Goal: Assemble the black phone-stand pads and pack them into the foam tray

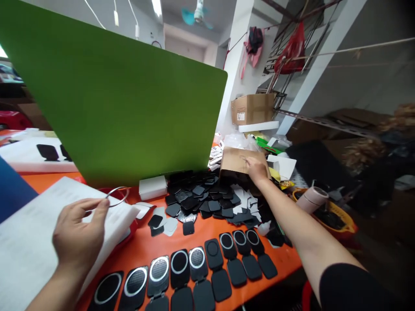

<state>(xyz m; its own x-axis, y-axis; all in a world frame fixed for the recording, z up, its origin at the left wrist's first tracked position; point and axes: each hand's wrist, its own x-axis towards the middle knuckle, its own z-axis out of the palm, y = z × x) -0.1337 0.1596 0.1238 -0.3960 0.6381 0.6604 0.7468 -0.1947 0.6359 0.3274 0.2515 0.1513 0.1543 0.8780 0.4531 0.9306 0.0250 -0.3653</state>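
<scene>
My left hand (79,233) pinches a thin silvery ring (126,196) between thumb and fingers, above a white foam sheet (35,242). My right hand (257,169) reaches out to a brown cardboard box (235,160), its fingers closed at the box's top; what they hold, if anything, is too small to make out. Along the table's front edge lies a row of black hinged panels. Most carry a pale ring, like the panel (180,263) near the middle. One black panel (213,254) shows only a dark circle.
A tall green board (145,103) stands behind the orange table (197,233). Before it are a white box (153,188), a heap of black square pieces (197,196) and grey-white sheets (248,201). At right, a pink cup (313,199) stands by a yellow basket (348,224).
</scene>
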